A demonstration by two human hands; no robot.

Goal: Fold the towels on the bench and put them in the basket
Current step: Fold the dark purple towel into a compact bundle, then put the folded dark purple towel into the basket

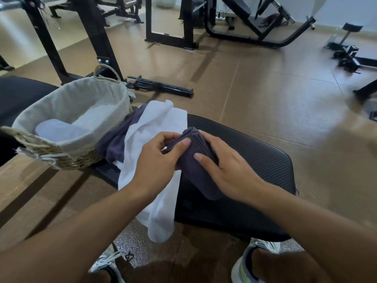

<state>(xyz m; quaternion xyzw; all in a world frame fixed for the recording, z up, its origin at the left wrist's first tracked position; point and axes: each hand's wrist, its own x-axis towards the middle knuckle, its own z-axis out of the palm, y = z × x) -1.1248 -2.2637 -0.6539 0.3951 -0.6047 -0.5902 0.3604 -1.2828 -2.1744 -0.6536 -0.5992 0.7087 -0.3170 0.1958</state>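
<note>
A folded dark purple towel [193,172] lies on the black bench [255,160], held between both hands. My left hand [159,158] pinches its left edge with thumb and fingers. My right hand [226,166] grips its right side, thumb on top. A white towel [155,139] is spread unfolded across the bench and hangs over the near edge. Another dark purple towel [116,139] lies crumpled partly under it, beside the basket. The woven basket [61,152] with a pale liner stands on the bench at the left, and a folded light towel [59,129] lies inside.
Black gym machine frames [169,23] stand on the brown floor behind the bench. A black bar part [161,86] lies on the floor just past the basket. My two shoes [253,260] are at the bench's near edge.
</note>
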